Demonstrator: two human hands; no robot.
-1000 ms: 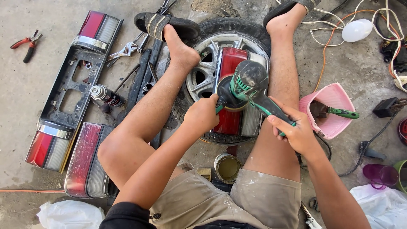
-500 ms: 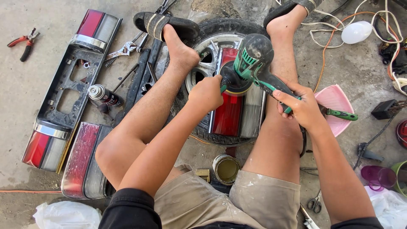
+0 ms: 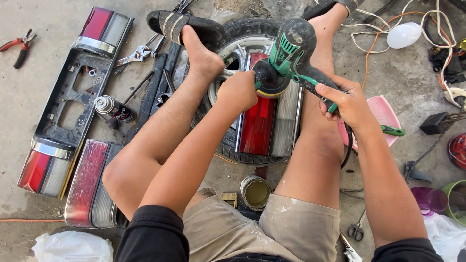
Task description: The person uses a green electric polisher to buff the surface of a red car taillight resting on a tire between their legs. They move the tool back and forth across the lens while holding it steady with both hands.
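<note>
I sit on the ground with a car wheel (image 3: pixel 233 43) between my legs. A red and clear tail light lens (image 3: pixel 264 121) lies across the wheel. A green and black power polisher (image 3: pixel 291 46) rests its round pad on the lens's upper end. My left hand (image 3: pixel 238 90) grips the polisher's black side knob. My right hand (image 3: pixel 347 104) is closed around its rear handle.
A tail light panel (image 3: pixel 68 102) and a second lens (image 3: pixel 90 184) lie on the concrete to the left, with a spray can (image 3: pixel 114 109), wrenches and red pliers (image 3: pixel 17 46). An open tin (image 3: pixel 256 191) sits near my lap. A pink tub (image 3: pixel 383 114), cables and scissors (image 3: pixel 357 230) are on the right.
Both hands have carried the polisher up the lens, away from my body, to its far end. The view has shifted slightly with it.
</note>
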